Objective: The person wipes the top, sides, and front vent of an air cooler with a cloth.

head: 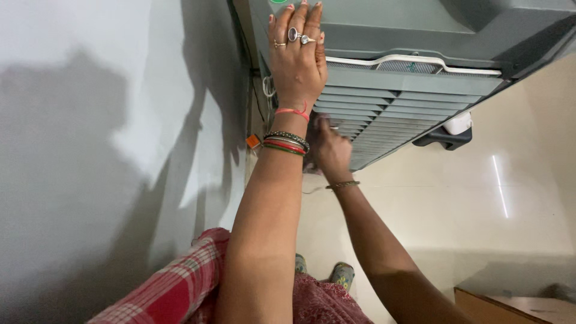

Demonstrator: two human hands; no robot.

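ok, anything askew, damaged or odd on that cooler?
Nothing stands out. The grey air cooler looks intact: its louvres run parallel and unbroken, and the white trim strip sits flush. The left hand lies flat on top; the right hand is at the grille, what it holds too hidden to tell.

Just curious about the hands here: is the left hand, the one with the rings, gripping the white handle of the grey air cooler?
No, the left hand lies flat on top of the grey air cooler, its fingers spread, beside the white handle rather than around it.
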